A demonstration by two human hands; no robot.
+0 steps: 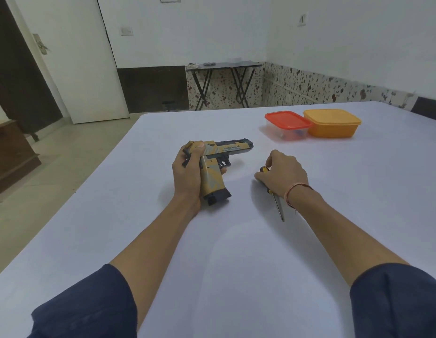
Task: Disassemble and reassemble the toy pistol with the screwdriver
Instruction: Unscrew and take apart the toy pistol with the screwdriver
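Left hand (187,174): its fingers are wrapped round the grip of the pistol, with the thumb up on the rear of the slide. This is a firm grasp.

Pistol (226,150): tan and black, left of centre on the desk (236,252). Its barrel runs to the right and its magazine base points near. It looks to lie on its side with the base touching the desk, and it appears fully assembled.

Screwdriver (278,203): just right of the pistol and apart from it. Its long axis runs far to near. The dark handle is at the far end under the right hand, and the bare shaft and tip point near.

Right hand (282,172): palm down, fingers curled over the screwdriver handle and grasping it. The tool seems to lie on the desk, not yet lifted.

Boxes: a red-lidded clear box (287,120) and an orange box (331,123) stand touching at the far right, well apart from both hands.

Key relation: the pistol lies left of the right hand, while the tip points near, away from the pistol. The shaft would probably have to swing round to the left before it could meet a screw. The right hand is the nearer one to the tool.

Step, as judged: the very start of disassembly, with the tool being picked up and no screw yet touched.
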